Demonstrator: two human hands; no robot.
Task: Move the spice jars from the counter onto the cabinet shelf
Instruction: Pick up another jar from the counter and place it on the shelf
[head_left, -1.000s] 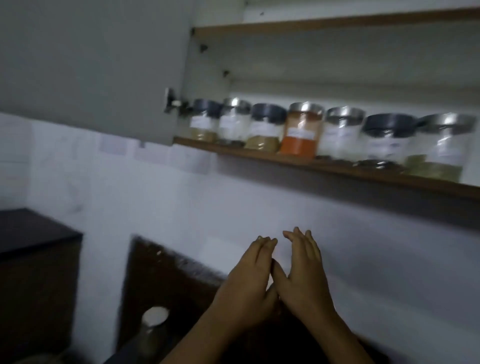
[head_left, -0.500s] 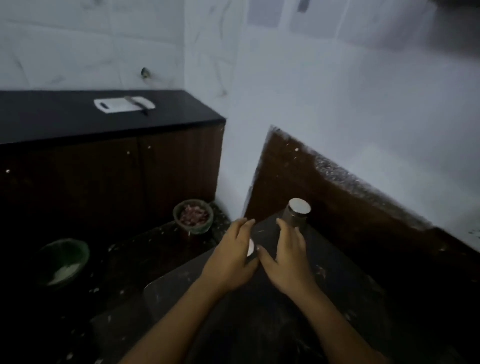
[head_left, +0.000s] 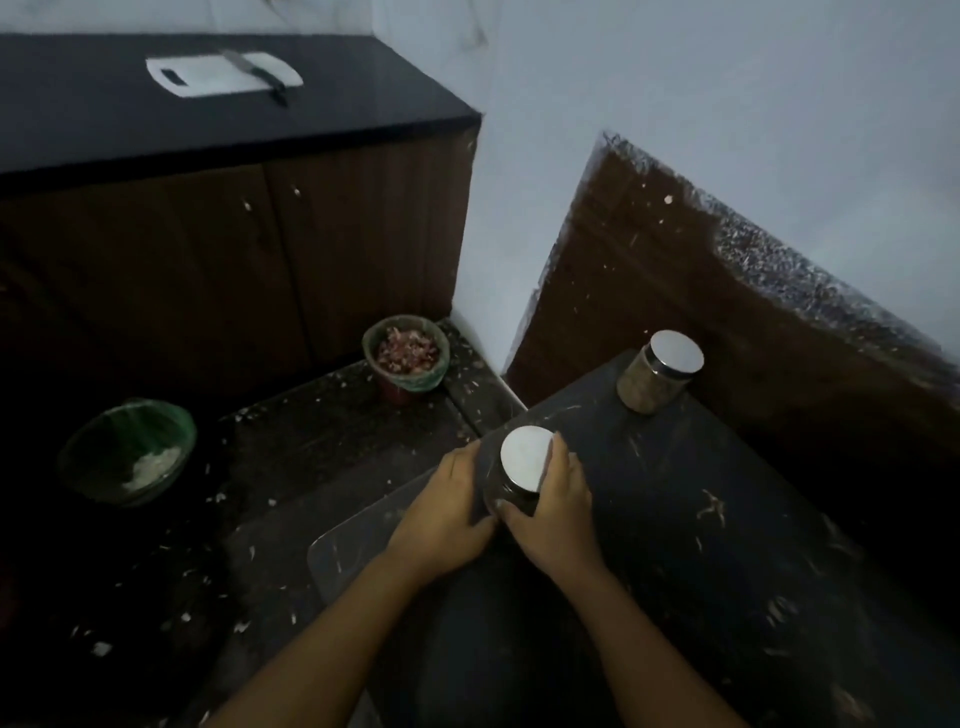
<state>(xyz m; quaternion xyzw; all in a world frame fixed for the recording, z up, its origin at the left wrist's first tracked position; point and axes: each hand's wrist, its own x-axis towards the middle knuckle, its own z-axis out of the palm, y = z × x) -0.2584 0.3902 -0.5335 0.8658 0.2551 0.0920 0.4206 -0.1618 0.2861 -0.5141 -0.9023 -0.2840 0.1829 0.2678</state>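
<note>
Containers, left to right: green-lined bin (head_left: 127, 452) on the floor far left, a pale heap in the bottom. Small pot (head_left: 406, 358) with a green liner in the floor corner, full of reddish-brown scraps. Near jar (head_left: 524, 462) has a flat silver lid and dark contents I can't identify; it sits at the left edge of the dark counter (head_left: 727, 545), and I can't tell if it's resting or lifted. Far jar (head_left: 660, 374) has the same kind of lid and tan contents. It stands upright at the counter's far edge, well apart from the near one.

Hands: left hand (head_left: 447, 512) is curled against the near jar's left side, thumb at its base. Right hand (head_left: 553, 512) wraps the right side, fingers up beside the lid. Both grip it, thumbs nearly meeting in front.

Surface/room: counter is scratched and flecked, with a brown panel (head_left: 701, 291) behind it. Speckled floor. Black worktop (head_left: 311, 119) far left over brown cabinet doors, carrying a white cutting board (head_left: 208, 78) with a knife (head_left: 257, 78) across it. Pale walls.
</note>
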